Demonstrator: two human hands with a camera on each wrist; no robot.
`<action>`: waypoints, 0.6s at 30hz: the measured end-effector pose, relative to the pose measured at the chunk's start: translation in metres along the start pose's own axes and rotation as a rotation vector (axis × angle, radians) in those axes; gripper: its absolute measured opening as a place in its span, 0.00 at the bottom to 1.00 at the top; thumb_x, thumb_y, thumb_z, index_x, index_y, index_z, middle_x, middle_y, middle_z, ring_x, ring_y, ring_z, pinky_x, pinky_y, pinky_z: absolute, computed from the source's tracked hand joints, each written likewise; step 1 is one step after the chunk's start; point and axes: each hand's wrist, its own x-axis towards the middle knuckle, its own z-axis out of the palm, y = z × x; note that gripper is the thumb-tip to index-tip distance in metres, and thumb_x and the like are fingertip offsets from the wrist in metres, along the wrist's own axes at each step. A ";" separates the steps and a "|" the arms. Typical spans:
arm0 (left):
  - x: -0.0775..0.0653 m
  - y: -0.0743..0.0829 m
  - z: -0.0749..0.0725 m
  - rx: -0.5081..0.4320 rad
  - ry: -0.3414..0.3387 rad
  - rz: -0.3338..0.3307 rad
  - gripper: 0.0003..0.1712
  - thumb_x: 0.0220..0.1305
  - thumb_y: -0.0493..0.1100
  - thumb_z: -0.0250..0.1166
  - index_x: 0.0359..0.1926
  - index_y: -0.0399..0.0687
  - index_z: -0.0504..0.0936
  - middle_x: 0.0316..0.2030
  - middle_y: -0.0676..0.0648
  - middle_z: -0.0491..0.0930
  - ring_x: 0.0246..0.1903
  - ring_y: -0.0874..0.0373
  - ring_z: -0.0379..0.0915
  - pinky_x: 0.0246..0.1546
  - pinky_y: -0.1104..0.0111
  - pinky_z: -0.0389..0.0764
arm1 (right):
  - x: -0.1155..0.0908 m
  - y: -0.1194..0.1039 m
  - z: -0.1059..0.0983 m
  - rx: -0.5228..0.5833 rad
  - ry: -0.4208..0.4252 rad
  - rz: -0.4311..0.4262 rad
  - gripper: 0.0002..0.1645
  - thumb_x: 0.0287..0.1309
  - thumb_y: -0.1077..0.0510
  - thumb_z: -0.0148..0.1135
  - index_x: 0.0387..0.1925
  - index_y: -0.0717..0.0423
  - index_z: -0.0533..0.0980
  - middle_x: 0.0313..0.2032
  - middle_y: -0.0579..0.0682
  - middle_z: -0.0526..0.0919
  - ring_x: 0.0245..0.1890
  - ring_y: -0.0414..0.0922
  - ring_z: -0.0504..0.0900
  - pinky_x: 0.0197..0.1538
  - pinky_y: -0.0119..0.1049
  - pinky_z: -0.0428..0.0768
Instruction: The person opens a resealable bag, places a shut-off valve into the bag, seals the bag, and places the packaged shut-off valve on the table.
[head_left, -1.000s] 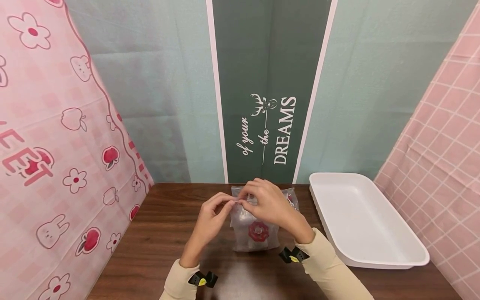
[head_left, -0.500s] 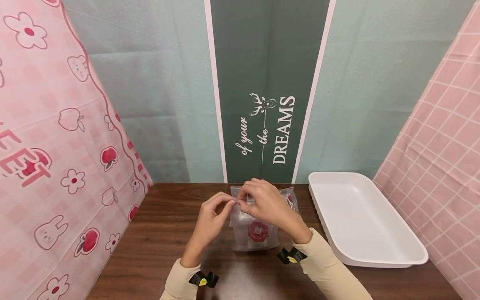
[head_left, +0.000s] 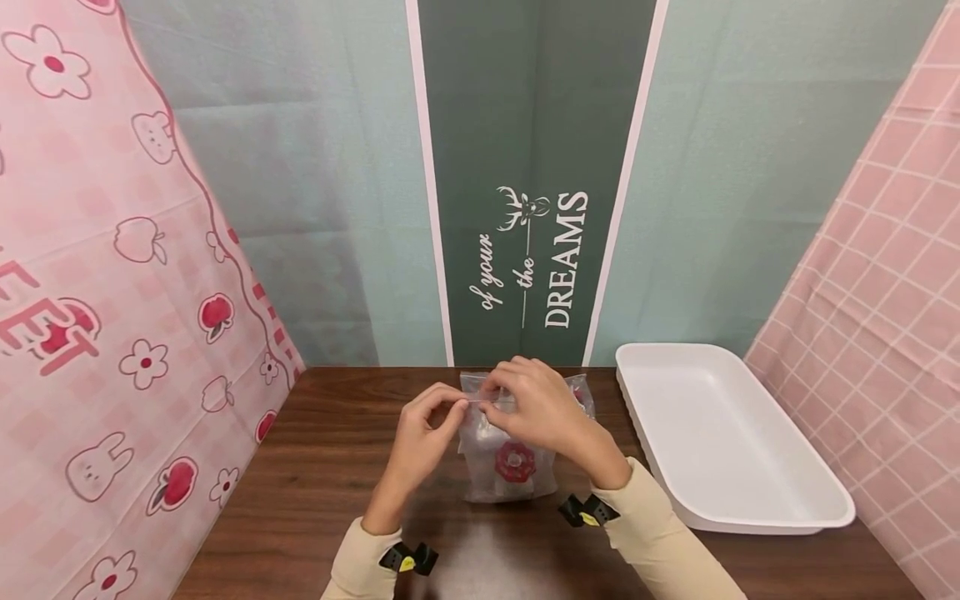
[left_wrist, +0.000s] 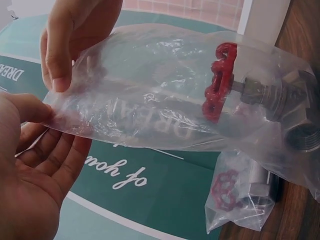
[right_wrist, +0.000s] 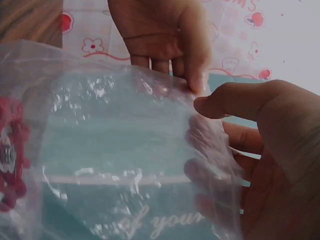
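A clear plastic bag [head_left: 480, 483] stands on the table in the head view, holding a metal valve [left_wrist: 295, 102] with a red handwheel [head_left: 515, 462]. My left hand [head_left: 422, 429] pinches the left corner of the bag's top edge between thumb and fingers. Just right of it, my right hand [head_left: 538, 406] pinches the same edge, thumb in front and fingers behind. In the right wrist view, the right fingers show through the film [right_wrist: 115, 120]. The upper part of the bag is stretched flat, with the valve at the bottom.
A second clear bag [left_wrist: 242, 200] with another red-wheeled valve lies behind the first. To the right sits a white plastic tray [head_left: 738, 433] on the brown wooden table [head_left: 315, 467]. Cloth backdrops [head_left: 337, 208] enclose the back and sides.
My right thumb and fingertips have shifted slightly right along the bag's edge, so a small gap shows between the two hands. The left hand keeps its place.
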 end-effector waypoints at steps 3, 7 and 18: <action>0.000 -0.001 0.002 0.000 -0.004 -0.028 0.07 0.72 0.31 0.68 0.48 0.40 0.88 0.41 0.40 0.86 0.35 0.66 0.79 0.34 0.75 0.82 | -0.002 0.002 -0.002 0.003 -0.018 0.000 0.05 0.59 0.55 0.76 0.36 0.45 0.86 0.35 0.39 0.87 0.39 0.41 0.81 0.46 0.41 0.82; -0.001 -0.002 0.008 0.002 -0.023 -0.066 0.09 0.71 0.33 0.70 0.50 0.43 0.88 0.43 0.42 0.87 0.33 0.67 0.75 0.32 0.75 0.79 | -0.004 0.003 -0.003 0.028 -0.029 -0.001 0.04 0.60 0.56 0.76 0.36 0.45 0.86 0.35 0.39 0.87 0.40 0.40 0.82 0.47 0.42 0.83; -0.002 -0.006 0.018 -0.073 -0.028 -0.096 0.05 0.74 0.35 0.68 0.46 0.43 0.89 0.41 0.40 0.88 0.33 0.62 0.78 0.31 0.74 0.78 | -0.009 0.008 -0.007 0.082 -0.032 0.055 0.06 0.61 0.53 0.77 0.38 0.45 0.86 0.36 0.38 0.86 0.40 0.39 0.82 0.45 0.40 0.84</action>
